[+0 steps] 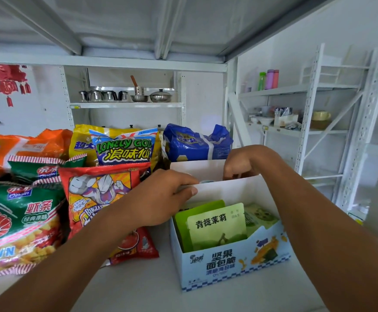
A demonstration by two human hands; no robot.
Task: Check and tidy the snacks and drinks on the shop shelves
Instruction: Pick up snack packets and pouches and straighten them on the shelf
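A white and blue cardboard display box [228, 266] stands on the shelf at the right, with pale green snack packets [217, 224] upright inside. Its tall white back flap [228, 190] rises behind them. My left hand [158, 197] grips the flap's left top edge, thumb in front. My right hand [244, 163] reaches over the flap into the space behind it, fingers curled down and partly hidden; I cannot tell what they touch. A small round object [207, 181] peeks out behind the flap.
Snack bags fill the shelf to the left: a red bag [100, 194], green prawn-stick bags [19, 219], a yellow and blue bag [122, 147], an orange bag [26, 145], a blue bag [197, 143]. Far shelves hold metal pots [125, 95] and bottles [268, 79].
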